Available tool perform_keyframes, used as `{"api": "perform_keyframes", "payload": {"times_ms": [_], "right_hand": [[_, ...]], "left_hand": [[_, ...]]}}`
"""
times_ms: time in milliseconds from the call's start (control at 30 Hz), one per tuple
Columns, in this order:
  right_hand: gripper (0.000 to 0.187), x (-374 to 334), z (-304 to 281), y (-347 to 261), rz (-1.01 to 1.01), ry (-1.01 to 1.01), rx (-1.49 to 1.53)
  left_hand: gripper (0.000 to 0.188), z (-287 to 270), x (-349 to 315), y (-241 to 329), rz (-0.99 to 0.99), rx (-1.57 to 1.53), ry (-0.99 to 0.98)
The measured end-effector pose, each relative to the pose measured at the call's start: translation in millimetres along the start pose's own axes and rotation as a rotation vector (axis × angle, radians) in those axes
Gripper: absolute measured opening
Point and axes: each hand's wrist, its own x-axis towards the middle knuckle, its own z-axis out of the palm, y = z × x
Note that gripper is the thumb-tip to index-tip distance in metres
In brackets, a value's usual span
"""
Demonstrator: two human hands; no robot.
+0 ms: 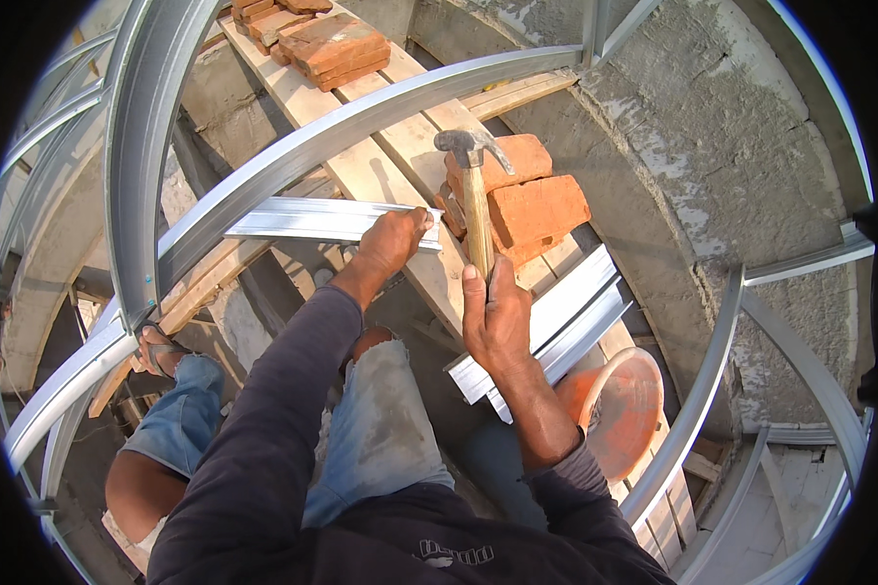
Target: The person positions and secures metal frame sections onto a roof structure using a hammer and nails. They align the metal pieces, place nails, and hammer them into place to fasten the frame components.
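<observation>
In the head view, my left hand [392, 242] grips the right end of a short silver metal channel [307, 220], which points left toward the curved-looking frame rail. My right hand [498, 314] is closed around the wooden handle of a claw hammer [475, 200]. The hammer stands upright with its steel head at the top, in front of a few orange bricks [538, 210]. Beside my right wrist, more cut metal channels [578, 317] lie across the planks.
Wooden planks [366, 175] form a walkway carrying a brick stack [334, 49] at the far end. An orange bucket [626, 409] sits by my right forearm. Metal framing [293, 146] crosses ahead and on both sides. A rough concrete wall [688, 146] rises at right.
</observation>
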Motion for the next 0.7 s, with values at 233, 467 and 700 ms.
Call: {"api": "perform_keyframes", "payload": {"times_ms": [233,467,700], "right_hand": [[0.022,-6.6,2.8,-0.9,-0.072,0.14,0.059],[0.025,-1.0,-12.7,3.0,0.025,0.043,0.08],[0.029,-5.0,4.3,21.6,0.239,-0.233,-0.302]], "left_hand": [[0.019,5.0,1.4,-3.6,0.098,-0.032,0.043],[0.023,10.1,3.7,-3.2,0.063,0.097,0.038],[0.021,9.4,1.4,-3.0,0.054,0.112,0.017]]}}
